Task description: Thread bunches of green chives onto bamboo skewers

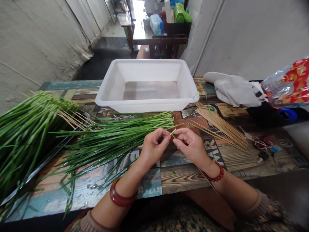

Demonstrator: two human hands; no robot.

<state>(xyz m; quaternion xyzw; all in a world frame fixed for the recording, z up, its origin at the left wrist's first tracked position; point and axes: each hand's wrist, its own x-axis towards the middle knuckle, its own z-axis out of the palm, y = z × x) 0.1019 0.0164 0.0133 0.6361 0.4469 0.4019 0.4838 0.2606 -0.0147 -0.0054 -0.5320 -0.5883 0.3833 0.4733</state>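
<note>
Over the table's middle, my left hand (pixel 156 143) pinches the pale end of a garlic chive (pixel 173 131) between thumb and fingertips. Close beside it, my right hand (pixel 190 145) is closed on a thin bamboo skewer (pixel 208 179), whose tip meets the chive between the hands; its tail runs back under my right wrist. Loose garlic chives (pixel 120 130) lie spread on the table to the left, pale ends toward my hands. Right of my hands lies a heap of bare bamboo skewers (pixel 220 129). Skewered chives (pixel 41 112) are piled on a metal tray (pixel 36 174) at far left.
A white plastic tub (pixel 147 104) stands behind the chives. At the right are a white cap (pixel 234 88), a red-printed plastic bag (pixel 289 85), and keys with a cord (pixel 263 154). Another table (pixel 159 40) with containers stands farther back, between walls.
</note>
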